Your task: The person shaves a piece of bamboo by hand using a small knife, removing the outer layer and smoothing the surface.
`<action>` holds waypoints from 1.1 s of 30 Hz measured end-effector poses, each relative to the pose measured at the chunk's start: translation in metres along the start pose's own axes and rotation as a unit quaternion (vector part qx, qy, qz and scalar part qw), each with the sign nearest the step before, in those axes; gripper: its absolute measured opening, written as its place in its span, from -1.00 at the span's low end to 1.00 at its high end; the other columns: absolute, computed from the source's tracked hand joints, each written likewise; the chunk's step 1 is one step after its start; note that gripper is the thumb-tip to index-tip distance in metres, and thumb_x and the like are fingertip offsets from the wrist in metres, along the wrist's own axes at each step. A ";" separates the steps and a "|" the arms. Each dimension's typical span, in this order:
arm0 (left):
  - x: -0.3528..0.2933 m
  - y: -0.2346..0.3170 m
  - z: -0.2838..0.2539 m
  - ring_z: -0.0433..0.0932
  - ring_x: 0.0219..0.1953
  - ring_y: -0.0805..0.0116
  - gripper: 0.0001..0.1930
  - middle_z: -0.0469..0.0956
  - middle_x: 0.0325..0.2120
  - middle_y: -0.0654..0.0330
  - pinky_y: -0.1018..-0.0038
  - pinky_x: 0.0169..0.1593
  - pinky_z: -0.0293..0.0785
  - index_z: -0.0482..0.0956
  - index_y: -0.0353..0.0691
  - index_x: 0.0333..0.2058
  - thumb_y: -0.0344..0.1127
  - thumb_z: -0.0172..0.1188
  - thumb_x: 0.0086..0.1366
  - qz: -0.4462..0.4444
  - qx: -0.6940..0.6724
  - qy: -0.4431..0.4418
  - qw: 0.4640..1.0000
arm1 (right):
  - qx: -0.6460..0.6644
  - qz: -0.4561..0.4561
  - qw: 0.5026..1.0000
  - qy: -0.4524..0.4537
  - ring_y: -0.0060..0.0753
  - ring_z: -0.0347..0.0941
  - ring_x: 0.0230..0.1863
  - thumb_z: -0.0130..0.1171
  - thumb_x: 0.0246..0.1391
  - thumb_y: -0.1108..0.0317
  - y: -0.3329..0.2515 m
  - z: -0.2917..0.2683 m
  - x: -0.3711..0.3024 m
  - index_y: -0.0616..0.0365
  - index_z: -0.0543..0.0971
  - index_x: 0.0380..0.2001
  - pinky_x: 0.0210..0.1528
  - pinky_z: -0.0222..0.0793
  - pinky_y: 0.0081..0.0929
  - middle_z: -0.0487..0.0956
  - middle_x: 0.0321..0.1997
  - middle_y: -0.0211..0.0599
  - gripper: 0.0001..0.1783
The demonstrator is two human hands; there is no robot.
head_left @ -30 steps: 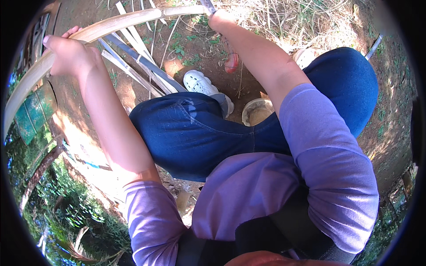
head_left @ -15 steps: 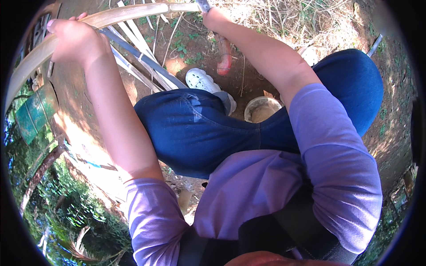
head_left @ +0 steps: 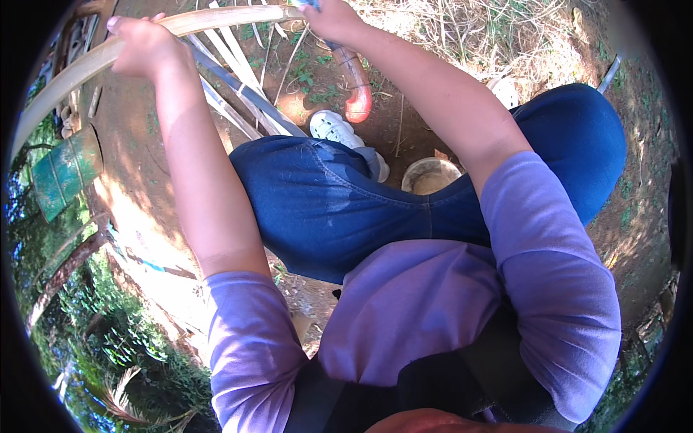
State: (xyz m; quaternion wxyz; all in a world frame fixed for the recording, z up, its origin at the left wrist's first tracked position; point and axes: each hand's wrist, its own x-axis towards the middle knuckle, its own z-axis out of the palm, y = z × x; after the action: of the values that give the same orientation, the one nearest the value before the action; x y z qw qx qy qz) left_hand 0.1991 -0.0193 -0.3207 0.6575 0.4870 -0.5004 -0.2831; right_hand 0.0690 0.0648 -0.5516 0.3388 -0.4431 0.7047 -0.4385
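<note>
My left hand [head_left: 141, 45] is closed around a long pale bamboo strip [head_left: 216, 19] that arcs from the upper left across the top. At the top centre, my right hand [head_left: 328, 18] grips a knife with a curved reddish-orange handle [head_left: 354, 85]; the handle hangs down below the hand. The blade is almost wholly cut off by the top edge, where it meets the strip. I am crouched, with blue-jeaned knees [head_left: 339, 209] under my arms.
Several split bamboo slats [head_left: 242, 90] lie on the dirt ahead of my white shoe [head_left: 333, 128]. A small round pale bowl [head_left: 431, 175] sits between my legs. A green container [head_left: 63, 172] stands at the left. Dry grass covers the ground at the top right.
Both hands and the bamboo strip have shifted up and toward the right in view. The knife's reddish handle now shows fully below my right hand.
</note>
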 end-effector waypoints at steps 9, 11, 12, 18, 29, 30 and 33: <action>0.010 -0.013 -0.026 0.43 -0.47 0.34 -0.53 0.36 -0.45 0.15 0.37 -0.37 0.60 0.20 -0.40 -0.09 0.03 -0.18 0.60 0.035 0.010 -0.032 0.999 | -0.222 0.241 0.939 -0.107 -0.02 0.66 0.04 -0.01 0.35 -0.08 0.105 0.004 -0.008 0.22 0.64 0.02 0.12 0.57 -0.12 0.70 -0.01 0.00 -0.43; 0.012 -0.015 -0.031 0.40 -0.44 0.36 -0.62 0.35 -0.43 0.17 0.32 -0.33 0.63 0.18 -0.35 -0.07 -0.05 -0.21 0.61 0.043 0.015 -0.030 0.999 | -0.212 0.245 0.940 -0.105 -0.01 0.66 0.03 -0.02 0.35 -0.08 0.101 0.020 -0.005 0.22 0.65 0.02 0.12 0.57 -0.11 0.70 -0.01 -0.01 -0.43; 0.012 -0.015 -0.027 0.39 -0.42 0.37 -0.66 0.34 -0.42 0.18 0.30 -0.32 0.64 0.16 -0.32 -0.07 -0.08 -0.23 0.61 0.047 0.011 -0.035 0.998 | -0.206 0.250 0.941 -0.097 -0.01 0.66 0.03 -0.03 0.36 -0.07 0.107 0.025 0.000 0.22 0.65 0.02 0.11 0.57 -0.10 0.70 -0.01 -0.01 -0.43; 0.009 -0.010 -0.019 0.39 -0.42 0.37 -0.61 0.36 -0.38 0.14 0.35 -0.37 0.57 0.19 -0.38 -0.08 -0.07 -0.27 0.61 0.041 0.032 -0.012 0.999 | -0.227 0.234 0.936 -0.131 0.01 0.67 -0.02 -0.01 0.38 -0.10 0.149 0.062 0.033 0.24 0.66 0.00 0.04 0.58 -0.08 0.70 -0.05 0.02 -0.42; 0.011 -0.014 -0.003 0.45 -0.46 0.29 -0.60 0.39 -0.40 0.09 0.35 -0.40 0.58 0.21 -0.44 -0.15 -0.10 -0.22 0.61 0.050 0.061 0.002 0.997 | -0.115 0.089 0.982 -0.118 0.21 0.68 -0.20 0.11 0.20 0.15 0.088 0.042 0.029 0.33 0.69 -0.30 -0.14 0.58 0.02 0.67 -0.27 0.28 -0.60; 0.015 -0.016 -0.007 0.45 -0.47 0.28 -0.62 0.39 -0.41 0.09 0.35 -0.41 0.57 0.21 -0.43 -0.16 -0.11 -0.21 0.60 0.055 0.053 0.004 0.997 | -0.127 0.101 0.976 -0.143 0.18 0.67 -0.16 0.09 0.25 0.08 0.069 0.032 0.021 0.33 0.67 -0.23 -0.09 0.57 0.01 0.68 -0.22 0.23 -0.55; 0.009 -0.016 -0.002 0.46 -0.47 0.29 -0.65 0.40 -0.41 0.08 0.37 -0.41 0.57 0.22 -0.38 -0.19 -0.13 -0.18 0.60 0.076 0.044 0.009 0.996 | -0.153 0.109 0.967 -0.169 0.14 0.66 -0.10 0.06 0.34 -0.06 0.035 0.002 -0.005 0.32 0.61 -0.06 0.02 0.55 -0.02 0.68 -0.13 0.17 -0.44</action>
State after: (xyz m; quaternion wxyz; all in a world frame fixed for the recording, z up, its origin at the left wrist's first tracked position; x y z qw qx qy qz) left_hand 0.2064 -0.0320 -0.3317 0.6599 0.4785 -0.5416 -0.2056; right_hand 0.0609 0.0765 -0.5837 0.4270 -0.4777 0.7401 -0.2041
